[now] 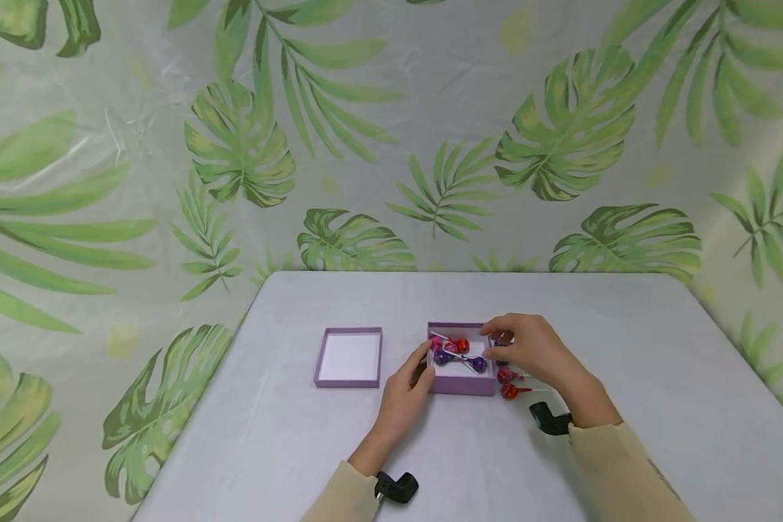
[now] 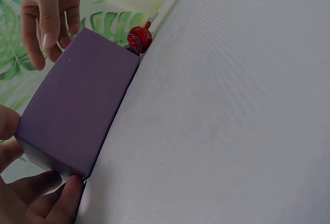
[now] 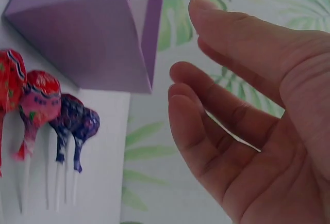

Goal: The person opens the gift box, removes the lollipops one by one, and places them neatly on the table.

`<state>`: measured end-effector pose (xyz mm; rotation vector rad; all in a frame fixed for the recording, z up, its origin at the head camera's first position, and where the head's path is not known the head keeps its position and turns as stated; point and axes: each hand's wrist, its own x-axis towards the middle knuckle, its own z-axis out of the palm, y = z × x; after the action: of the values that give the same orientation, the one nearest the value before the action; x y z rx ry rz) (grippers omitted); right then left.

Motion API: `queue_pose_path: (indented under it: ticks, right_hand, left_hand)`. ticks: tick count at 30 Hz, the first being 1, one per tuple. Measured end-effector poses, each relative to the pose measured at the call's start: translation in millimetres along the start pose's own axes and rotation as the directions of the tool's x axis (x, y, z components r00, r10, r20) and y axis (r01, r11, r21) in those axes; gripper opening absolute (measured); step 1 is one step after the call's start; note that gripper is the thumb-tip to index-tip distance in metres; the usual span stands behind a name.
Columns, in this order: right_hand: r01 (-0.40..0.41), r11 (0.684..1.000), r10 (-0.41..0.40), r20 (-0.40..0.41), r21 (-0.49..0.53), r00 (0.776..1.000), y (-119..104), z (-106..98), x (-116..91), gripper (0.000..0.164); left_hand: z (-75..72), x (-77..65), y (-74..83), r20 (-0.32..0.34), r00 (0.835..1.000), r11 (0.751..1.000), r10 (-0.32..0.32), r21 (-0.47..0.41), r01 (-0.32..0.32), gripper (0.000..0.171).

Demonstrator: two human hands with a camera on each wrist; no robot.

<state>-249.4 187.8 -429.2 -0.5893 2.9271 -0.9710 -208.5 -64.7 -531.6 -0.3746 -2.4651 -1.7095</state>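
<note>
A purple box [image 1: 462, 386] with a white inside stands uncovered on the table. In it lie several wrapped lollipops: purple lollipops [image 1: 478, 365] toward the front, a red lollipop [image 1: 462, 345] and pink ones behind. My left hand [image 1: 401, 399] holds the box at its left side, thumb and fingers about the corner in the left wrist view. Above the box's right edge is my right hand [image 1: 538, 351], its fingers loosely curved with nothing between them in the right wrist view. Beside the box's right wall are a red lollipop [image 1: 510, 391], a pink-red lollipop [image 3: 41, 97] and two purple lollipops [image 3: 67, 114].
To the left of the box lies a shallow purple-rimmed lid [image 1: 349, 383], its white inside facing up. A white cloth covers the table [image 1: 267, 449]. Behind it hangs a leaf-patterned curtain [image 1: 444, 94]. Each wrist wears a small black camera.
</note>
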Motion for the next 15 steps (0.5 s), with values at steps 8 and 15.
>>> queue_pose_path:
  ticks: [8, 15]
  right_hand:
    - [0.097, 0.995, -0.097, 0.06, 0.007, 0.993, -10, 16, 14, 0.032]
    - [0.159, 0.987, -0.16, 0.186, 0.021, 0.97, -16, 28, 30, 0.03]
  left_hand:
    - [0.8, 0.8, -0.6, -0.006, 1.0, 1.0, 0.006, 0.031, -0.006, 0.049]
    - [-0.1, 0.7, 0.0, -0.019, 1.0, 0.999, 0.015, 0.034, -0.014, 0.048]
